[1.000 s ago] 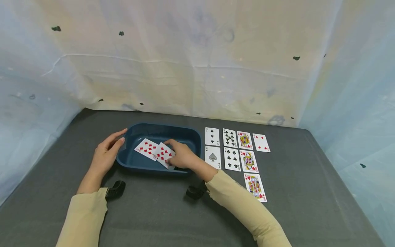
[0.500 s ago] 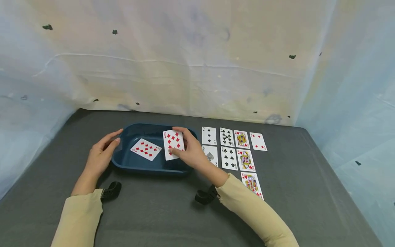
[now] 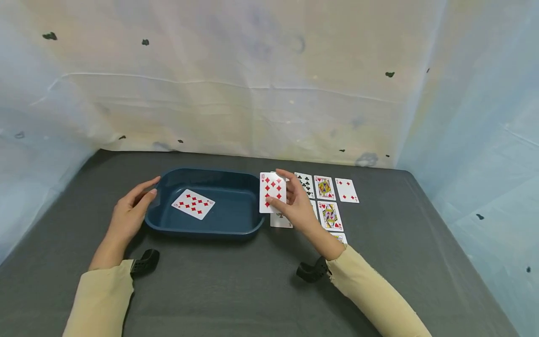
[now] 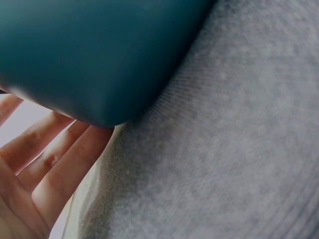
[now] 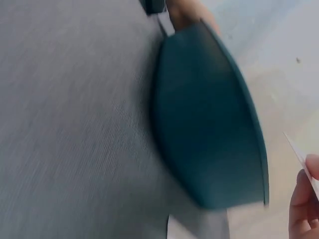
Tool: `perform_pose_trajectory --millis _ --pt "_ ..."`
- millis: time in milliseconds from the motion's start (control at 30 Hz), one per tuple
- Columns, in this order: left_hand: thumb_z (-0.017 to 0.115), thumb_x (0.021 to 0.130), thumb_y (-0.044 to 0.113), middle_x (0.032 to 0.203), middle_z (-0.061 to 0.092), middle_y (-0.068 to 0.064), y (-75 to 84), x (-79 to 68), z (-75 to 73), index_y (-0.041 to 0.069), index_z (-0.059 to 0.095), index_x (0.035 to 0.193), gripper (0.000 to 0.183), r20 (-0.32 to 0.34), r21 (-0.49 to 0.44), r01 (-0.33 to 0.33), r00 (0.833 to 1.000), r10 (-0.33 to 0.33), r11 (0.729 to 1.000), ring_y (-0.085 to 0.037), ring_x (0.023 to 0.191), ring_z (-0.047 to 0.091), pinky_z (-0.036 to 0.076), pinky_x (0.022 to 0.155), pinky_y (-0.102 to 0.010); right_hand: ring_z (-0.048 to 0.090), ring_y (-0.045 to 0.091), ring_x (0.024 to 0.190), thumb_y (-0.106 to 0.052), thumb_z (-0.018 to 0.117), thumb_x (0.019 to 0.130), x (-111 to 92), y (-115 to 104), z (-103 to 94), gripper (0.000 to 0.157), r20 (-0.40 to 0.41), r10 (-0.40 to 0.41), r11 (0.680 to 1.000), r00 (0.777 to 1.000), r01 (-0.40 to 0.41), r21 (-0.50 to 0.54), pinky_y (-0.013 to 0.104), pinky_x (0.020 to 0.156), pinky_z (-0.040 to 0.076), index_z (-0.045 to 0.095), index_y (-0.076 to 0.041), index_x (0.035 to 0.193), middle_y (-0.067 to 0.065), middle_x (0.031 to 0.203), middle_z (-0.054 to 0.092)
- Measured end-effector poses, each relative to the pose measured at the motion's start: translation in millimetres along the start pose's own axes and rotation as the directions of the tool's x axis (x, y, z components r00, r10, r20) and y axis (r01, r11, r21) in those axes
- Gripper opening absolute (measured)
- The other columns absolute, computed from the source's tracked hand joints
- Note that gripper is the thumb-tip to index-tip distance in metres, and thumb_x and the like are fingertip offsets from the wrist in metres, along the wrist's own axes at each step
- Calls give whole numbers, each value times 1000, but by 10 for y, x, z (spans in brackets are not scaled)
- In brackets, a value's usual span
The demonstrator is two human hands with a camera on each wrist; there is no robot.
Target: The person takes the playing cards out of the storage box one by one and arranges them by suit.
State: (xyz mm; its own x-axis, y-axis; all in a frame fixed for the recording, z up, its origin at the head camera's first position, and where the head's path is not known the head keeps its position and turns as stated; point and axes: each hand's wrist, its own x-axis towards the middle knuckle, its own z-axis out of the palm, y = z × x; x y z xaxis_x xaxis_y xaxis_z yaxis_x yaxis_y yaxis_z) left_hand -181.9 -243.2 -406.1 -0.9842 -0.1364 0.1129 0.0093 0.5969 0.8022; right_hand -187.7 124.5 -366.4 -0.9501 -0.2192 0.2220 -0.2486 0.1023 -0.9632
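Observation:
My right hand (image 3: 296,201) pinches a ten of diamonds playing card (image 3: 273,185), thumb on its face and fingers behind. The card is held upright over the right rim of a dark blue tray (image 3: 227,228). In the right wrist view, this card (image 5: 296,150) shows edge-on, with fingers at the right border. A nine of diamonds (image 3: 193,204) lies face up inside the tray, left of its middle. At the tray's left end rests my left hand (image 3: 130,208). In the left wrist view its straight fingers (image 4: 75,162) touch the tray's outer wall (image 4: 104,64).
Face-up cards lie in columns on the dark grey table (image 3: 202,290), right of the tray. A jack of hearts (image 3: 324,188), a queen of hearts (image 3: 330,216) and a four of diamonds (image 3: 347,190) show plainly. My right hand covers parts of others. Draped cloth (image 3: 236,93) hangs behind.
My right hand has lifted the ten of diamonds off the nine in the tray and carried it right. The left hand stays at the tray's left end. The head view has shifted slightly.

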Motion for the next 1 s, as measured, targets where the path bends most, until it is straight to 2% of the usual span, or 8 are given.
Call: perform_pose_trajectory --millis 67,167,267,333,433,700,833,1000 --pt "38 101 46 129 56 -19 -8 -5 -5 28 42 146 49 -1 2 1 1000 -1 1000 -5 100 47 40 77 -25 63 18 95 5 67 85 -30 42 -117 67 -26 10 1000 1000 -10 -20 23 72 54 38 -10 143 25 117 57" --pt "38 101 46 129 55 -19 -5 -8 -7 28 41 146 49 0 3 8 1000 -8 1000 -6 98 46 40 76 -25 62 11 93 4 68 85 -79 97 -294 68 -71 33 997 997 -38 -72 21 73 52 37 -9 144 24 119 58" --pt "38 101 46 128 54 -19 1 -8 1 28 40 147 49 2 4 15 1000 -15 1000 -15 99 45 39 75 -28 61 11 92 1 69 85 -134 153 -489 68 -115 55 989 992 -70 -133 20 72 51 37 -10 144 23 121 58" --pt "37 101 46 128 54 -20 5 -6 5 28 40 147 49 5 4 18 1000 -18 1000 -20 100 45 38 75 -29 60 11 95 -1 69 86 -176 190 -621 67 -144 59 982 988 -83 -171 19 73 50 37 -10 144 21 129 56" --pt "37 101 46 129 53 -20 11 -2 7 28 39 147 50 11 2 20 1000 -20 1000 -23 101 44 38 76 -32 59 10 98 -1 68 87 -247 251 -817 65 -179 58 972 982 -96 -213 17 74 49 37 -9 144 21 132 54" --pt "37 101 44 128 52 -19 16 3 -7 27 39 147 49 5 9 17 1000 -17 1000 -22 99 44 37 75 -30 59 0 90 1 64 89 -403 389 -1243 64 -231 65 946 971 -133 -294 13 73 48 33 -4 145 29 121 56" --pt "36 101 46 132 51 -21 25 5 -10 27 38 148 50 9 8 24 1000 -24 1000 -24 102 44 38 76 -31 58 1 92 -1 63 90 -477 449 -1424 64 -238 62 920 969 -148 -362 11 72 47 31 -2 145 30 124 55" --pt "36 102 46 129 52 -21 35 -1 5 25 38 148 51 14 9 22 1000 -22 1000 -25 101 43 37 75 -33 56 3 93 -3 64 90 -601 526 -1616 63 -237 77 869 968 -181 -460 9 72 44 33 -1 144 29 122 56"
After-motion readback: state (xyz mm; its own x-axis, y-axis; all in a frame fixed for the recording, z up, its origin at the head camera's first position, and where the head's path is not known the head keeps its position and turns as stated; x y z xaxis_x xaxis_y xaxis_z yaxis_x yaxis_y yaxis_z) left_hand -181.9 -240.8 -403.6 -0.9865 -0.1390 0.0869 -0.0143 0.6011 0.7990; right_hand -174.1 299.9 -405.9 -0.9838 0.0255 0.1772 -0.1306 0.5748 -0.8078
